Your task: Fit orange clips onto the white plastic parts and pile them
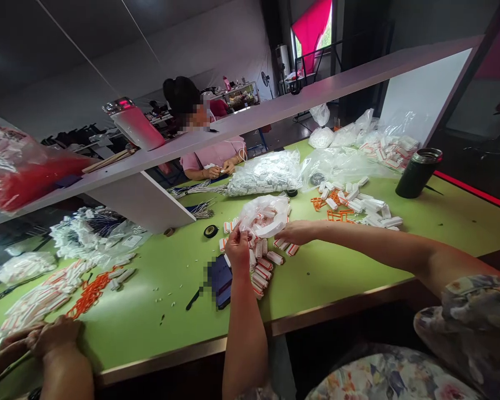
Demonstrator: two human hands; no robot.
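Observation:
My left hand (238, 247) pinches the near left rim of a clear plastic bag (270, 225), its thumb and fingers closed on the film. The bag's mouth gapes toward me, and white pieces with orange strips show inside. At the bag's right side is my right hand (298, 232), its fingers drawn together low beside more of these pieces; what they grip is hidden. Several white-and-orange plastic pieces (263, 271) lie in a loose heap below the bag, some partly covered by it. A dark blue flat object (221, 280) rests just left of my left forearm.
Black tape (210, 231) lies left of the bag. A filled bag (264, 172) stands behind, near a co-worker (212, 153). White and orange pieces (354, 203) and a black flask (419, 173) are on the right. Another person's hands (52, 338) work at lower left. A shelf (241, 119) crosses above.

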